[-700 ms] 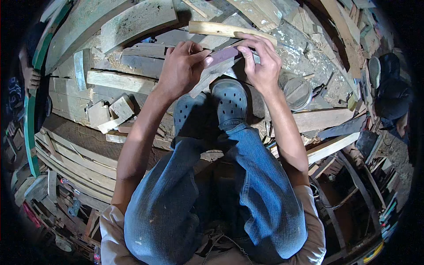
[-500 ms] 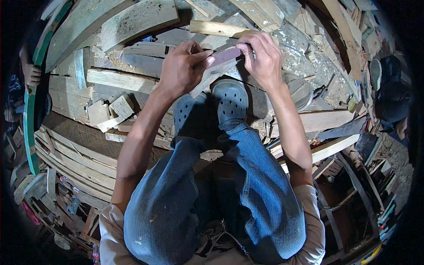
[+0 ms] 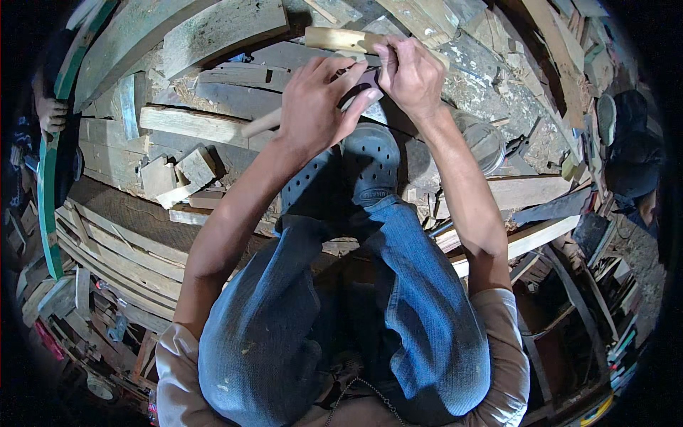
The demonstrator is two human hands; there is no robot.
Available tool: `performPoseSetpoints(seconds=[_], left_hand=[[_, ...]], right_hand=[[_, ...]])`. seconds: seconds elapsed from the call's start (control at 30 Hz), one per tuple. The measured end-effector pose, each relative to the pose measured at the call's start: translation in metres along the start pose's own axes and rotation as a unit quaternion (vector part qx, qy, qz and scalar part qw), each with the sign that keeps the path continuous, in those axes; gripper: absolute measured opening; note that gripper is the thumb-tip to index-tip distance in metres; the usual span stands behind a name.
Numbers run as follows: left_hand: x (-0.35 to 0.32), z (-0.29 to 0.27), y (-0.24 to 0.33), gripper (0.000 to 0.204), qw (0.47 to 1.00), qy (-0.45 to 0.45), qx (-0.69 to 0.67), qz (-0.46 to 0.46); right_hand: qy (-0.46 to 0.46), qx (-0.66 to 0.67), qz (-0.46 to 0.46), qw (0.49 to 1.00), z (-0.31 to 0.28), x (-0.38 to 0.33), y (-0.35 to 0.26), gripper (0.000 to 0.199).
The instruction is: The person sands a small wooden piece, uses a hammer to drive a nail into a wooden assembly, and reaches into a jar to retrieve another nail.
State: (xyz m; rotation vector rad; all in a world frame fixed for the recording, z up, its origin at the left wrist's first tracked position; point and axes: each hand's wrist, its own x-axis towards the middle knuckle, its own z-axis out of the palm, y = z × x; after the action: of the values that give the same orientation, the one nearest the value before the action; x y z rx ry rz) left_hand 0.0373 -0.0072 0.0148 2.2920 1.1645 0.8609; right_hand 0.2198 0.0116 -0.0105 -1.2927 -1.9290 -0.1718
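Note:
My left hand (image 3: 316, 103) curls around a slim wooden stick, its thumb held apart from the fingers. The pale end of this wooden stick (image 3: 262, 123) juts out to the left of my wrist; the rest is hidden under the palm. My right hand (image 3: 411, 78) is closed in a pinch at one end of a dull purple-brown strip (image 3: 366, 78), which looks like sandpaper. Only a short part of the strip shows between the hands. Just beyond them lies a rounded, yellowish piece of wood (image 3: 341, 40).
My grey clogs (image 3: 371, 160) stand below my hands. Planks (image 3: 224, 32) and offcuts (image 3: 196, 167) lie all around. A clear round container (image 3: 485, 146) is beside my right forearm. At the far left, another person's hand (image 3: 52, 115) holds a green-edged board (image 3: 48, 192).
The strip, earlier stretched out between both hands, is now mostly covered. My left hand has moved slightly right and turned, its fingers more extended; the stick end now shows left of the wrist.

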Motion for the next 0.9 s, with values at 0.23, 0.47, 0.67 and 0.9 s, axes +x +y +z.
performPoseSetpoints(seconds=[0.23,0.47,0.67,0.9], left_hand=[[0.008,0.012,-0.010,0.042,0.995,-0.058,-0.071,-0.037],[0.006,0.010,-0.008,0.034,0.986,-0.095,-0.098,-0.099],[0.005,0.009,-0.006,0.034,0.989,-0.075,-0.094,-0.090],[0.009,0.009,-0.008,0.026,0.974,-0.088,-0.152,-0.141]], right_hand=[[0.009,0.072,0.071,0.995,0.003,-0.006,-0.004,0.013],[-0.010,0.106,0.104,0.989,-0.005,-0.007,-0.005,0.012],[-0.059,0.059,0.078,0.993,-0.005,-0.002,-0.007,0.015],[-0.067,0.074,0.101,0.990,-0.003,-0.003,-0.010,0.013]])
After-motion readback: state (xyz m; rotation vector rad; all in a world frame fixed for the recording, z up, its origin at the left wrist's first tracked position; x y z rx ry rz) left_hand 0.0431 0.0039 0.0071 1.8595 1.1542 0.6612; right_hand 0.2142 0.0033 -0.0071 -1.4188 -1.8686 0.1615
